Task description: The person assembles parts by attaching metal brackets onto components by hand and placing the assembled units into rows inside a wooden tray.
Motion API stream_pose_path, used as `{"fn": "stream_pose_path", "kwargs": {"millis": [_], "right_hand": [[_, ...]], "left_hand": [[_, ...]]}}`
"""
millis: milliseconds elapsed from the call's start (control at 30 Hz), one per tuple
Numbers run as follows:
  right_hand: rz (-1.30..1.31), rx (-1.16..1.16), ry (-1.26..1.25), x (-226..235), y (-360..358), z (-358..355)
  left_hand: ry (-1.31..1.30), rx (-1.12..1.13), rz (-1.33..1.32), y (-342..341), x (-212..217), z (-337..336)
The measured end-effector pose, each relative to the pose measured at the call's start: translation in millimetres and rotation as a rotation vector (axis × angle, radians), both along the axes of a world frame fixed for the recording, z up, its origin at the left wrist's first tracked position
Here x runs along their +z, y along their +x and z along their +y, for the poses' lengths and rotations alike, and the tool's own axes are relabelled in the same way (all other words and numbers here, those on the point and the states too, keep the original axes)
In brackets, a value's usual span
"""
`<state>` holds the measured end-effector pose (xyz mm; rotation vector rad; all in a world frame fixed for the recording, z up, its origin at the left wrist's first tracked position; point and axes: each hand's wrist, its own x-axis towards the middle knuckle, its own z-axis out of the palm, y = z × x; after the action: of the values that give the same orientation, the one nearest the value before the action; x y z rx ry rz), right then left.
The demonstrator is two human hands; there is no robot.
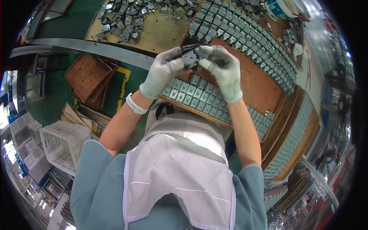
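Observation:
Both my hands wear whitish gloves and meet above the near end of a brown tray. Between them is a small flat metal bracket (189, 59) with holes in it. My left hand (161, 71) pinches its left side, with a dark fingertip or cover along the upper edge. My right hand (223, 69) closes on the right side, around a smaller grey metal piece (200, 54); how the two pieces join is too small to tell. Just under my hands, rows of grey metal parts (199, 92) line the near side of the brown tray (251, 76).
Loose metal pieces (124, 21) lie heaped on a tan board at the back left. More grey parts (239, 28) stand in rows along the tray's far side. A white bucket (279, 9) sits at the back right. Brown trays (86, 74) and a white crate (63, 142) are at left.

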<state>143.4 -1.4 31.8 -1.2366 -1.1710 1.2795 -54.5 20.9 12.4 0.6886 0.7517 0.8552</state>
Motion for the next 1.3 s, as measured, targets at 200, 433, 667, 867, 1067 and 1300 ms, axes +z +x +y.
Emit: {"fn": "stream_pose_path", "kwargs": {"millis": [200,433,667,867,1067,1300], "right_hand": [[-0.115,0.016,-0.083,7.8,8.4,-1.7],[-0.310,0.069,0.013,14.7,11.0,-8.4],[-0.321,0.038,-0.103,14.2,8.6,-21.0],[-0.005,0.134,-0.228,6.7,21.1,-24.7],[-0.105,0.103,-0.201,4.3,23.5,-27.3],[0.099,-0.067,-0.186,-0.4,10.0,-24.7]], "left_hand": [[0.213,-0.111,0.196,1.2,-6.3,3.0],[0.297,-0.312,0.229,-8.8,-3.8,15.1],[0.426,-0.388,0.388,-7.6,-1.5,11.0],[0.299,-0.353,0.204,-5.5,0.8,5.8],[0.505,-0.346,0.295,5.1,2.9,-2.9],[0.672,-0.026,0.487,27.1,-23.7,3.6]]}}
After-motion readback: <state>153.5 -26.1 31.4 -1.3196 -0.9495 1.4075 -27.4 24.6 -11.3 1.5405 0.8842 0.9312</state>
